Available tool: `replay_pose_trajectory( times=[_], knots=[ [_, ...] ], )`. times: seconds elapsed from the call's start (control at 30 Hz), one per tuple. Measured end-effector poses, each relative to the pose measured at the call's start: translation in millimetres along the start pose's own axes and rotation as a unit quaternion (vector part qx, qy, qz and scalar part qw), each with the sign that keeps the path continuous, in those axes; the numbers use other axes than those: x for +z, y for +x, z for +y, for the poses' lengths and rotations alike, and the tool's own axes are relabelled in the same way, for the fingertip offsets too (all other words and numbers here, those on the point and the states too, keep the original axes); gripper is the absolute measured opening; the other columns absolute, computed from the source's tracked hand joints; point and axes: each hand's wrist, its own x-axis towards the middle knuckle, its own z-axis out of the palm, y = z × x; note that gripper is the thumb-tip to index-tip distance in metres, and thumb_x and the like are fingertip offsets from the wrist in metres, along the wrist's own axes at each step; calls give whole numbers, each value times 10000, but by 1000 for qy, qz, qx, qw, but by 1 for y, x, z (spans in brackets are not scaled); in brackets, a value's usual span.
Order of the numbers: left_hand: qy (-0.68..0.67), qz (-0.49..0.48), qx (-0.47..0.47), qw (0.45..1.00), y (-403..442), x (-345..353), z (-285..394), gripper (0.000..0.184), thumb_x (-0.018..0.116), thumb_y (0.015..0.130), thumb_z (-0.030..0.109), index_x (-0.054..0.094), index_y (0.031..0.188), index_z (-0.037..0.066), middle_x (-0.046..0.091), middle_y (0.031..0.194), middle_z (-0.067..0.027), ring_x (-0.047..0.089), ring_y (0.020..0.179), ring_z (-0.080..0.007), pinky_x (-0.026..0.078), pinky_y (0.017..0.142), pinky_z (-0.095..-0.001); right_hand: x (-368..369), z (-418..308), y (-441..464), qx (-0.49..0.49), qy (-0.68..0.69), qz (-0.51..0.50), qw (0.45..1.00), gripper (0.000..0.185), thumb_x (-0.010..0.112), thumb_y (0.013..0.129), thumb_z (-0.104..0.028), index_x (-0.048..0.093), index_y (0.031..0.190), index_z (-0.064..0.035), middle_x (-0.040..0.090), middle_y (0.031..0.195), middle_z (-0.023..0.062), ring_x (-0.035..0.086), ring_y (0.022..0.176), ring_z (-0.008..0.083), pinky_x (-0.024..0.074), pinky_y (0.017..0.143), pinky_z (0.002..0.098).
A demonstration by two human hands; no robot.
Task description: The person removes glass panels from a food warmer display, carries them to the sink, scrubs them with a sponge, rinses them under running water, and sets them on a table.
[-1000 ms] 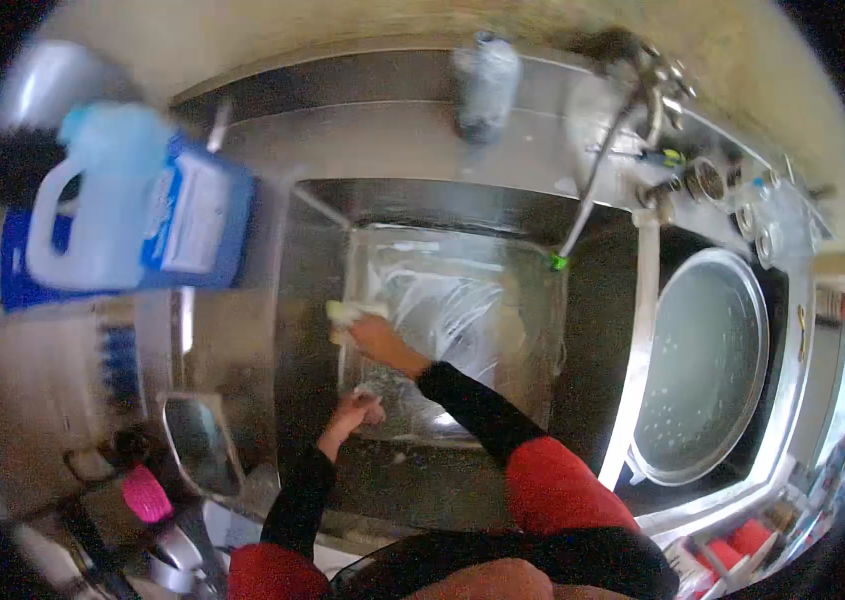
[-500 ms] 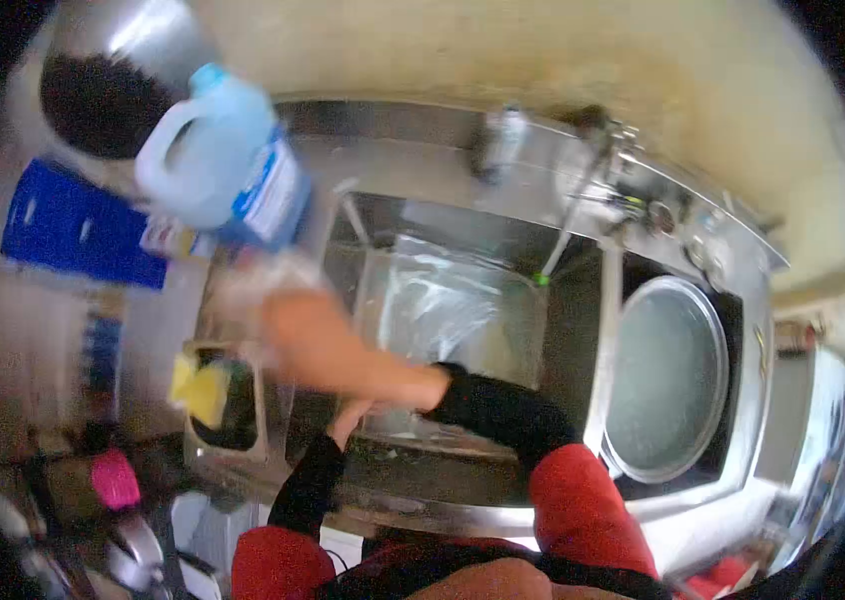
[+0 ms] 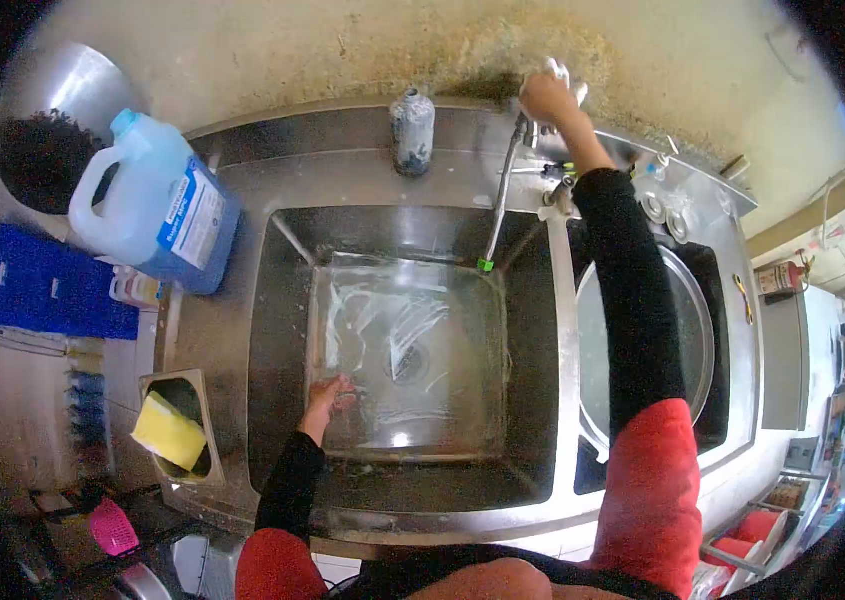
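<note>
In the large sink basin (image 3: 278,400) lies a clear, see-through rectangular container (image 3: 443,410), with bright streaks across it and the drain showing through. My left hand (image 3: 328,398) is at its lower left side, fingers curled at the edge and partly blurred. My right hand (image 3: 550,98) reaches to the back wall, closed around the top of the metal tap (image 3: 505,195). The tap's thin spout hangs over the basin and ends in a green tip; whether water runs from it I cannot tell.
Left of the basin stands a jug of blue liquid (image 3: 168,205). A metal pan holds a yellow sponge (image 3: 171,432). A worn grey bottle (image 3: 413,133) stands on the back ledge. Under my right arm, a large round pot (image 3: 591,340) sits in the second basin.
My right hand has left the blue jug's side and moved far right to the tap. The jug now stands at the left. My left hand has shifted slightly up and left.
</note>
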Motion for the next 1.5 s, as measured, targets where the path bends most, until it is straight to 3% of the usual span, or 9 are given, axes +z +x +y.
replay_pose_trajectory(
  times=[0.23,0.43,0.63,0.83,1.0,1.1,1.3,1.4,1.5],
  knots=[
    [20,31,5,999,31,-10,-26,371,629,737,354,566,783,-9,614,722,-99,586,535,-167,406,386,-250,21,-10,-98,0,297,333,895,258,469,775,-114,574,1004,-58,533,1056,152,520,927,281,384,845,370],
    [65,100,-34,992,28,5,-3,390,606,748,415,561,666,36,536,575,-38,483,429,-131,361,394,-277,279,-99,-266,438,840,41,319,138,488,794,-146,536,905,-80,525,845,39,503,802,146,392,671,246],
    [65,98,-53,992,48,1,-13,395,586,763,435,541,651,59,463,528,-11,380,381,-118,301,371,-280,405,-72,-226,299,789,-206,495,246,510,803,-184,509,1013,-56,491,1003,107,479,938,202,385,781,306],
    [41,89,-138,986,73,-9,-25,407,582,762,449,501,636,71,373,466,10,307,367,-119,303,412,-276,465,-41,-221,113,787,-409,448,366,532,811,-222,482,1120,-32,457,1161,175,455,1073,258,377,891,366],
    [59,139,-96,984,60,2,-13,395,549,793,417,482,585,88,459,464,-33,454,412,-142,354,416,-265,460,-39,-237,140,865,-347,336,386,561,792,-234,504,1113,-27,491,1147,163,457,1089,254,358,930,360],
    [81,89,-70,990,60,-1,-12,422,517,805,434,496,592,70,500,479,-56,505,438,-149,391,419,-275,381,-64,-231,268,739,-248,566,349,544,800,-201,514,1090,-9,521,1106,157,508,1028,245,394,890,341],
    [96,27,-139,985,39,-10,13,451,445,840,434,565,707,20,526,513,-65,528,466,-157,424,457,-293,409,-61,-231,349,631,-250,647,348,526,809,-177,505,1103,8,527,1106,144,524,1005,240,409,859,319],
    [54,-22,-111,992,9,9,44,458,441,842,430,568,715,9,548,546,-70,540,484,-159,426,444,-296,406,-56,-238,122,867,-324,359,303,536,792,-149,537,1047,15,588,974,126,580,866,228,457,732,292],
    [81,-44,-96,991,9,4,44,479,434,843,438,567,726,-7,561,573,-76,539,482,-159,441,423,-299,345,-56,-237,272,763,-76,582,350,574,767,-206,534,1049,-2,582,952,127,574,827,239,472,713,312]
  ],
)
